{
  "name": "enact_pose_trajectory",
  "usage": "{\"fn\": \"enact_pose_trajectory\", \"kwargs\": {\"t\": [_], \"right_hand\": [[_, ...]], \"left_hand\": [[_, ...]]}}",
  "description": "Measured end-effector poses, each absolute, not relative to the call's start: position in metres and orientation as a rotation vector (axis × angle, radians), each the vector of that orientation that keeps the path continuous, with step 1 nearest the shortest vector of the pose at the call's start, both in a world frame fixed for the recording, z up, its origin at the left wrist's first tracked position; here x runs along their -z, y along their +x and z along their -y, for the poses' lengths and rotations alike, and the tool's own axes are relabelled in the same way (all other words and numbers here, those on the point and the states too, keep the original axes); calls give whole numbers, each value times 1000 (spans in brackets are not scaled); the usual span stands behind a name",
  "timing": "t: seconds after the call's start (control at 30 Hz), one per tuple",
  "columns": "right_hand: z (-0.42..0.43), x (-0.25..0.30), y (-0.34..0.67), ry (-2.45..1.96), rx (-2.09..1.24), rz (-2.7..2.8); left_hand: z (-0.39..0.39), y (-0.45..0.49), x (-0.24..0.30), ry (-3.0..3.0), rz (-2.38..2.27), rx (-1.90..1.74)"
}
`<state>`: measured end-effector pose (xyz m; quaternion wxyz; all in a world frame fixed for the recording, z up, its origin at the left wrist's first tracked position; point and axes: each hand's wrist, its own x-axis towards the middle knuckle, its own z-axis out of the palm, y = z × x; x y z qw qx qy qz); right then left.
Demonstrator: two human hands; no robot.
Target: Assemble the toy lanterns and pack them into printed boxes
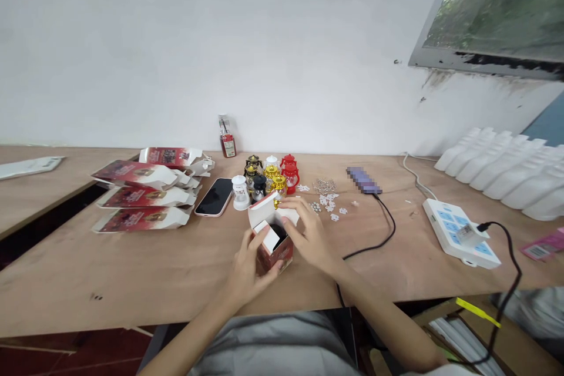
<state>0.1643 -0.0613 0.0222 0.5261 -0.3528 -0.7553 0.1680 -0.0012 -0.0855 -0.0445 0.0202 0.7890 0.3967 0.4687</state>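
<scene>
At the tabletop (154, 282), the left hand (249, 267) is clasping an open red box (282, 254); the right hand (309, 237) is touching its white flap (289, 214), whether pinching cannot be told.

Red box (280, 253): partly hidden by the left hand (249, 267) and right hand (312, 241).
Dark contents (279, 231): mostly hidden inside, too shadowed to identify.
Lanterns (271, 173), at 12 o'clock from the box: rear ones partly covered by those in front.
Bottle (228, 144), at 11: label too small to read.
Silver heap (325, 186), between 1 and 2: too fine to tell piece from piece.
Charging phone (363, 180), at 2: screen blurred into blocks.
Window (502, 12), at 2: cut off by the top and right edges.
White row (506, 173), between 2 and 3, and pink packet (544, 245), at 3: cut off at right.
White packet (30, 167), between 9 and 10: cut off at left.
</scene>
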Motion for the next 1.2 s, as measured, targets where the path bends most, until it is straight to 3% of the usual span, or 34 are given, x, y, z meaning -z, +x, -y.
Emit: {"fn": "enact_pose_trajectory", "kwargs": {"t": [0.27, 0.53, 0.9, 1.2], "right_hand": [[49, -10, 163, -748, -1029, 1537], [52, -14, 157, -640, -1278, 1436], [61, -31, 169, -547, -1155, 1688], [65, -17, 168, -573, -745, 1942]], "left_hand": [[81, -5, 35, 2354, -1101, -1375], [80, -9, 22, 2361, -1039, -1288], [72, -19, 3, 2426, -1013, -1041], [74, -12, 42, 2205, -1020, -1538]]}}
